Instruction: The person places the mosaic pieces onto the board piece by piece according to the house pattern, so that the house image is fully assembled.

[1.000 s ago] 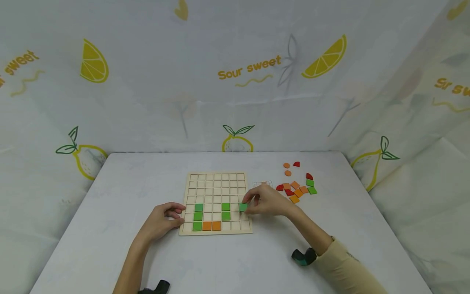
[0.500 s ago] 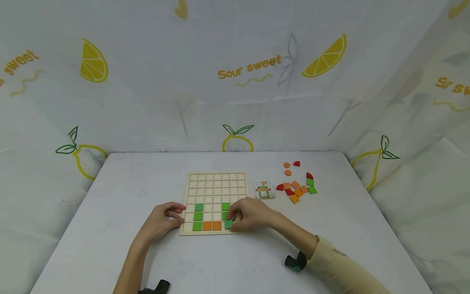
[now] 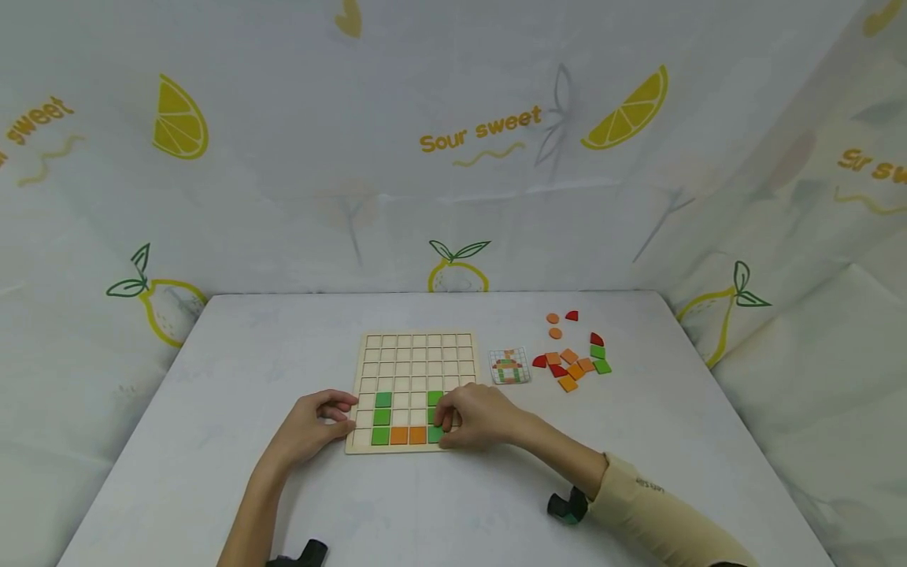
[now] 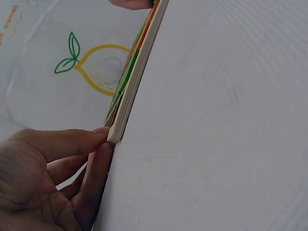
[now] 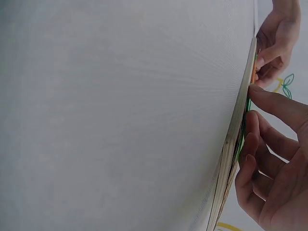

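Note:
A pale wooden grid board [image 3: 416, 370] lies flat on the table, with green and orange square tiles in its lower cells. On the board's left edge, my left hand [image 3: 312, 425] holds on with thumb and fingertips; the left wrist view shows them at the board's corner. My right hand [image 3: 480, 415] is over the lower right of the board. Its thumb and fingers pinch a green square tile [image 3: 434, 435] at a bottom-row cell, right of two orange tiles [image 3: 409, 435]. The fingers partly cover this tile and the green one above it.
A small printed pattern card [image 3: 509, 367] lies right of the board. Beyond it are scattered orange squares [image 3: 568, 384], orange discs [image 3: 556, 334], red quarter-round pieces [image 3: 597, 339] and two green squares [image 3: 598, 352]. A patterned cloth [image 3: 319, 236] rises behind the table.
My right hand has carried the green tile from the board's right edge left and toward me into the bottom row, uncovering the card. The left hand has stayed put.

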Motion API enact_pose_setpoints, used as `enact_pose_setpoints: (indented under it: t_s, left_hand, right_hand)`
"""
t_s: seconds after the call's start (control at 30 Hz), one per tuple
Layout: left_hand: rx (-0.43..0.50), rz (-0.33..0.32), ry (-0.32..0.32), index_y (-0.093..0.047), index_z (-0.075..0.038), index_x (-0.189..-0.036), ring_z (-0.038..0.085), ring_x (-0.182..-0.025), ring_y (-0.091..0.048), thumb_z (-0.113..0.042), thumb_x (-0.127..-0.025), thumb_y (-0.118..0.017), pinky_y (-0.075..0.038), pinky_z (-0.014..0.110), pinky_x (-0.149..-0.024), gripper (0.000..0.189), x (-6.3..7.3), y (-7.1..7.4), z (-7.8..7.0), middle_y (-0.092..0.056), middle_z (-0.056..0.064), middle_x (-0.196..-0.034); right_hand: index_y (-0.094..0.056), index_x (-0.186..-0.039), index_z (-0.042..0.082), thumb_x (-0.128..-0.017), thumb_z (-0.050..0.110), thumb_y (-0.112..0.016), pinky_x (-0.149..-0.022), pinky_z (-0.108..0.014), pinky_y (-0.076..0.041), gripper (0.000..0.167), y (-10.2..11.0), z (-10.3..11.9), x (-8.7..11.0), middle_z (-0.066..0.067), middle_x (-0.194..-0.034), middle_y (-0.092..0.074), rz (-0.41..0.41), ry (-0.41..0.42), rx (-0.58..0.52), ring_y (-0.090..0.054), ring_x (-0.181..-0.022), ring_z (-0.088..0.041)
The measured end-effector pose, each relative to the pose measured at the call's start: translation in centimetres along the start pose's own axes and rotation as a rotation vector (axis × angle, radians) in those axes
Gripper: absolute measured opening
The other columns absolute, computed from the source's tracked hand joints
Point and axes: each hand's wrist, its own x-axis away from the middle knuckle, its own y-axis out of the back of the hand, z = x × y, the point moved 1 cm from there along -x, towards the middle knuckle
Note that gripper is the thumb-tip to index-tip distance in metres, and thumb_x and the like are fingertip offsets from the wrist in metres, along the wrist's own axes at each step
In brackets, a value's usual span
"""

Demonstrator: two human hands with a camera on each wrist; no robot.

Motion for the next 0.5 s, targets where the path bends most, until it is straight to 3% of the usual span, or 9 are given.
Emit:
enact_pose_setpoints:
  t_s: [0.37,0.5]
  left_hand:
    - [-0.006,-0.005,-0.01,-0.074,-0.002,-0.124,0.015,-0.091,-0.065,-0.006,-0.088,-0.084,-0.05,0.021,-0.079,0.038,-0.1,0.0,0.1,-0.074,0.01,-0.111]
    - [-0.008,-0.003,-0.009,-0.074,-0.002,-0.125,0.015,-0.091,-0.065,-0.006,-0.088,-0.084,-0.051,0.021,-0.079,0.038,0.0,0.0,0.0,-0.074,0.01,-0.111]
  right_hand:
    - [-0.082,-0.099,0.014,-0.092,0.018,-0.085,-0.069,-0.02,-0.05,0.008,1.3,-0.2,0.5,0.009,-0.084,-0.075,0.031,0.035,-0.029,-0.059,-0.072,0.001]
    - [-0.082,-0.101,0.015,-0.093,0.019,-0.085,-0.068,-0.02,-0.05,0.01,2.2,-0.7,0.9,0.009,-0.086,-0.076,0.018,0.011,-0.054,-0.061,-0.072,-0.001]
